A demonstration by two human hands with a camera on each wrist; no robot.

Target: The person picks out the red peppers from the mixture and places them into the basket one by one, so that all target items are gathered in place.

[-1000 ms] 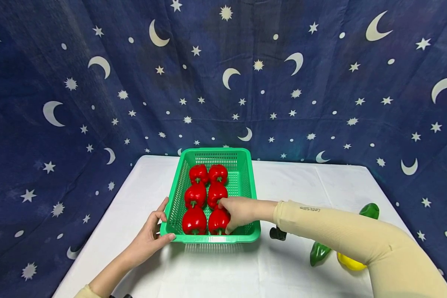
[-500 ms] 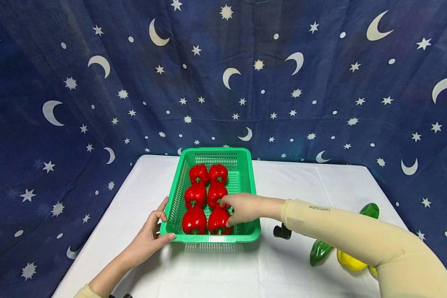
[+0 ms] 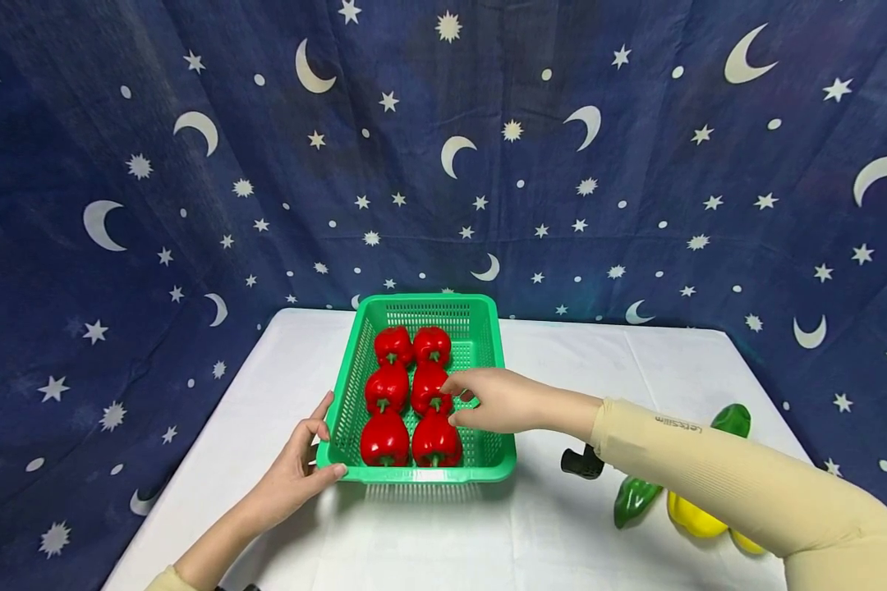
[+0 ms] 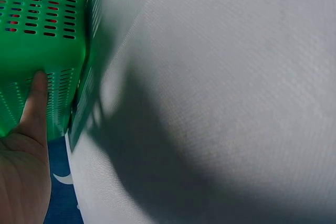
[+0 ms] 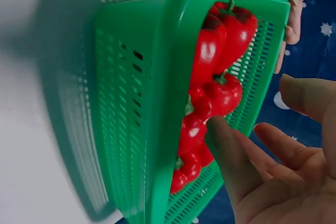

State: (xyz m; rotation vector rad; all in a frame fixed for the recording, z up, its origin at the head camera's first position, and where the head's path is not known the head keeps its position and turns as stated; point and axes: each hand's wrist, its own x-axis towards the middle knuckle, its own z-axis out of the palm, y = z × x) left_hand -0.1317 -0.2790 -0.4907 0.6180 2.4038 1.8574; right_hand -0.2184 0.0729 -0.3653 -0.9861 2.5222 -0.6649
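A green plastic basket (image 3: 508, 447) on the white table holds several red bell peppers (image 3: 385, 439) in two columns on its left side. My left hand (image 3: 291, 468) grips the basket's near left corner, thumb on the front rim and fingers along the left side. In the left wrist view, its thumb (image 4: 35, 103) lies against the slotted wall. Over the basket's right side hovers my right hand (image 3: 498, 400), fingers parted and nothing between them. The nearest right-column pepper (image 3: 436, 442) sits just beyond its fingertips, stem toward me.
To the right on the white tablecloth (image 3: 562, 533) lie green peppers (image 3: 633, 501) and yellow peppers (image 3: 695, 519), partly hidden beneath the right sleeve (image 3: 717, 464). A dark blue curtain (image 3: 384, 164) with moons and stars hangs behind the table.
My right hand has let go of the nearest right-column red pepper and drawn up and to the right, its fingers parting. The left hand and the basket stay put.
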